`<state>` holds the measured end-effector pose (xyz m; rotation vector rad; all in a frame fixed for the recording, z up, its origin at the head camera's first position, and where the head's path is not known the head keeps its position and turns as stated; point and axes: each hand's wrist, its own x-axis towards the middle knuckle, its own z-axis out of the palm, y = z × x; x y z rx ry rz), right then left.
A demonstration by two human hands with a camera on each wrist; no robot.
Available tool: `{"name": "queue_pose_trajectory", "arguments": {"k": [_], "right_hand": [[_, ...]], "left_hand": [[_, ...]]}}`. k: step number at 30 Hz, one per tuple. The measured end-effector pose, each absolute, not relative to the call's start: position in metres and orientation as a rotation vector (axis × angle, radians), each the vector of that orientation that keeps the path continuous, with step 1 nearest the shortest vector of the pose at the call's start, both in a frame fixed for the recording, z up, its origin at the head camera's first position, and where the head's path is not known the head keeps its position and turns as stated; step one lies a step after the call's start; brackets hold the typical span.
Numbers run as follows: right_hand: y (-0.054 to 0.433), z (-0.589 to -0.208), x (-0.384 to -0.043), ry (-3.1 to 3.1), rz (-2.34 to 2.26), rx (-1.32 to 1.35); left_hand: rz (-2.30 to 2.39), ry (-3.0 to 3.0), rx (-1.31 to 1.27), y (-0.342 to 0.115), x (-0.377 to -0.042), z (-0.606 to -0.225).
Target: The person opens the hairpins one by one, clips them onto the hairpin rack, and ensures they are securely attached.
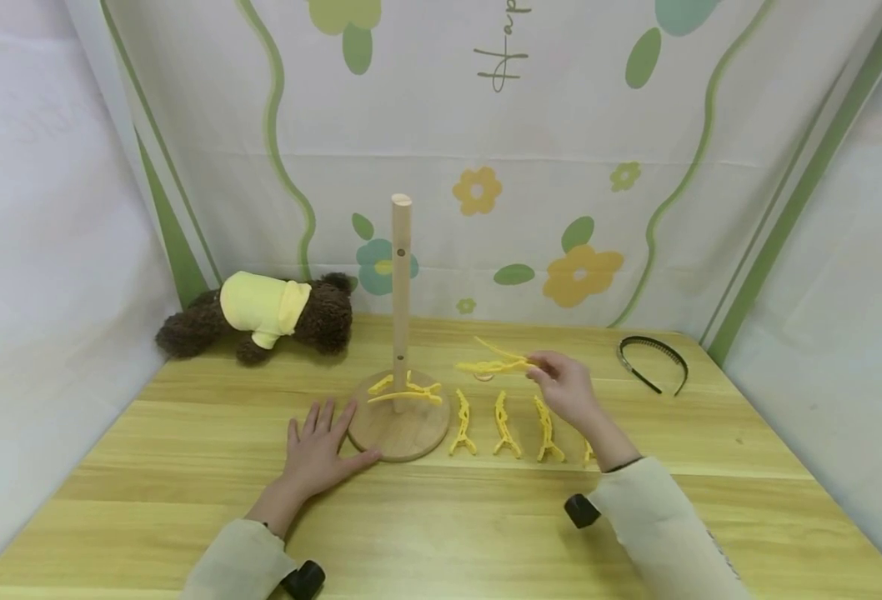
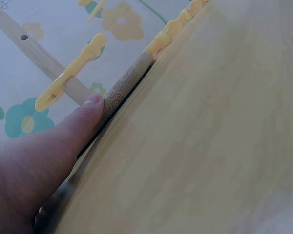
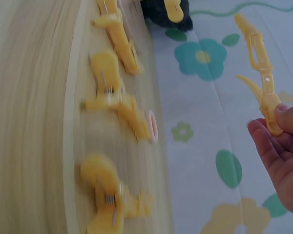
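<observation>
My right hand (image 1: 567, 390) pinches a yellow hair clip (image 1: 486, 367) by its handle end, raised over the table, its two arms spread apart and pointing left. A wooden stand has an upright post (image 1: 401, 300) on a round base (image 1: 396, 442). Low on that post sits another yellow clip (image 1: 411, 398), its arms either side of the wood. My left hand (image 1: 317, 458) lies with spread fingers at the base's left side. In the left wrist view the thumb (image 2: 90, 109) presses the base rim (image 2: 124, 87).
Right of the stand several yellow clips (image 1: 503, 425) lie in a row, one partly hidden by the right forearm. Behind them is a small pink ring (image 3: 153, 126). A black headband (image 1: 654, 340) lies back right; a brown plush toy (image 1: 261, 304) in yellow lies back left.
</observation>
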<state>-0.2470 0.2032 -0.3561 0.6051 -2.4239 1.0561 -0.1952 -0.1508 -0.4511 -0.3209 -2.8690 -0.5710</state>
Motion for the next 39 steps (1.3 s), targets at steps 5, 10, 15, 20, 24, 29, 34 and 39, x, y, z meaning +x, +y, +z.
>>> {"name": "queue_pose_trajectory", "arguments": {"k": [5,10,15,20,24,29,34,39], "right_hand": [[0.170,-0.359,-0.255,-2.399,1.148,0.671],[0.141,-0.362,-0.256,-2.430,1.217,0.689],[0.117,-0.364,-0.257,-2.414,1.225,0.765],[0.101,-0.365,-0.255,-2.408,1.242,0.824],[0.093,-0.365,-0.255,-2.409,1.232,0.832],[0.088,-0.364,-0.256,-2.406,1.222,0.832],[0.085,-0.362,-0.256,-2.443,1.245,0.812],[0.085,-0.358,-0.254,-2.483,1.246,0.828]], "left_hand": [[-0.577,-2.870,-0.326,-0.151,-0.195,-0.451],[-0.574,-2.873,-0.332,-0.151,-0.195,-0.450],[-0.574,-2.873,-0.335,-0.151,-0.194,-0.448],[-0.572,-2.875,-0.335,-0.151,-0.194,-0.447],[-0.590,-2.871,-0.339,-0.151,-0.194,-0.446],[-0.588,-2.861,-0.344,-0.151,-0.195,-0.447],[-0.585,-2.855,-0.344,-0.151,-0.195,-0.447],[-0.581,-2.857,-0.339,-0.151,-0.196,-0.448]]}}
